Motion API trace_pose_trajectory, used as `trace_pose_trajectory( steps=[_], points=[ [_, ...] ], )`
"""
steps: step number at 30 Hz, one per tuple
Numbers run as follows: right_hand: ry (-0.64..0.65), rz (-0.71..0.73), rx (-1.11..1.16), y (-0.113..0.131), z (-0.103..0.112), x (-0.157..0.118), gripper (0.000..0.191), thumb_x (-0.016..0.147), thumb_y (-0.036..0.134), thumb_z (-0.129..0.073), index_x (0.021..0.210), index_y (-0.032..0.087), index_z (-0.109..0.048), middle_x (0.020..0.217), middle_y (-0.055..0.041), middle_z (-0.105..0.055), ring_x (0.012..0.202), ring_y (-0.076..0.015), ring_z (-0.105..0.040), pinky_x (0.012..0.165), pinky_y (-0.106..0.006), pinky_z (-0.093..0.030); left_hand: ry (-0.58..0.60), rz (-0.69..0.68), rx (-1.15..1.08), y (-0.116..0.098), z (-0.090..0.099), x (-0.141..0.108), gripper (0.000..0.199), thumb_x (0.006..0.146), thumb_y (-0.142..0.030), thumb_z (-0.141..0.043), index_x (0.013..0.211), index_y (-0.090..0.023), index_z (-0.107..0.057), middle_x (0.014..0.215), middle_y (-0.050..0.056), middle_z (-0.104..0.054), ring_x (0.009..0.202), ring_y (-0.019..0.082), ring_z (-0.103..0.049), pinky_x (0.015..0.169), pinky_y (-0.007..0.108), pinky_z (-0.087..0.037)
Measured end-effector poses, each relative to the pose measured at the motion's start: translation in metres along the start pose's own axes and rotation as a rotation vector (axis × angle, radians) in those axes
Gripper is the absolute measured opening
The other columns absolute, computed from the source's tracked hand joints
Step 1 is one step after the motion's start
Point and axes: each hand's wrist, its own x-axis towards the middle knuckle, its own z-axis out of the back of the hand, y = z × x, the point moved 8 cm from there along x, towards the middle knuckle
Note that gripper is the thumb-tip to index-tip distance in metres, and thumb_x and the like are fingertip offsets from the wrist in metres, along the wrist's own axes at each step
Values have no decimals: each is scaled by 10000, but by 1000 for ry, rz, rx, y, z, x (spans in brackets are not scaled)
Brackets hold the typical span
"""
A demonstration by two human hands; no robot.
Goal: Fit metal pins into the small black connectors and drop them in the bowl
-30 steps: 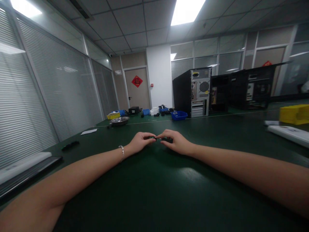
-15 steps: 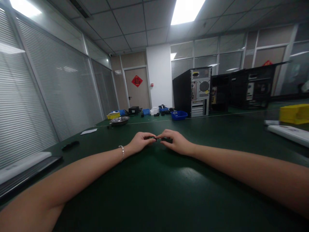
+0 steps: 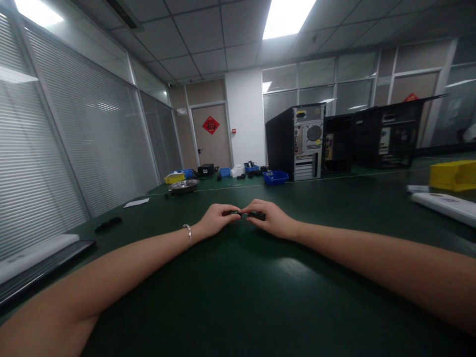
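Near the middle of the dark green table, my left hand pinches a small dark piece between thumb and fingers. Close beside it, my right hand has its fingers closed on a dark, elongated object. The fingertips of both hands nearly meet, and the two held things are end to end. Whether they touch is too small to tell. A silvery bracelet circles my left wrist.
Beyond my hands are a metal bowl, a blue bin and a computer tower. A yellow bin and a white device lie right. A dark item and a black-edged device lie left.
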Motion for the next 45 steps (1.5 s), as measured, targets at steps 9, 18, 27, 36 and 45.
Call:
trace_pose_trajectory(
  steps=[9, 18, 27, 36, 45],
  points=[
    [-23, -12, 2, -1, 1, 1, 273, 809, 191, -570, 1077, 213, -615, 988, -53, -585, 898, -181, -549, 787, -298, -430, 4, 19, -45, 6, -1, 4, 325, 774, -364, -562, 1008, -147, -628, 899, 66, -623, 740, 151, -560, 700, 278, -449],
    [-69, -53, -7, -8, 4, 0, 277, 816, 193, -548, 1086, 211, -602, 997, -48, -587, 852, -166, -543, 721, -274, -433, -183, 33, -192, 23, 16, 8, 323, 754, -269, -604, 1049, -156, -542, 1038, 78, -557, 947, 176, -537, 848, 324, -418],
    [-65, -95, -9, -12, 4, -1, 279, 821, 219, -549, 1095, 216, -600, 1001, -48, -587, 834, -165, -542, 713, -277, -433, -175, 75, -368, 34, 17, 10, 246, 752, -224, -611, 979, -142, -564, 979, 60, -577, 855, 147, -562, 816, 309, -441],
    [-80, -97, -17, -14, 3, 0, 268, 812, 210, -553, 1075, 202, -607, 974, -50, -592, 787, -157, -537, 689, -271, -430, -142, 186, -638, 43, 7, 11, 193, 784, -188, -557, 943, -95, -616, 974, 120, -599, 860, 176, -584, 834, 348, -436],
    [-94, -118, -27, -18, 4, 0, 260, 810, 227, -557, 1063, 198, -611, 966, -56, -595, 789, -169, -539, 689, -275, -433, -59, 87, -595, 26, 1, 9, 325, 748, -238, -634, 1040, -156, -518, 1070, 105, -577, 904, 193, -601, 845, 386, -439]
  ],
)
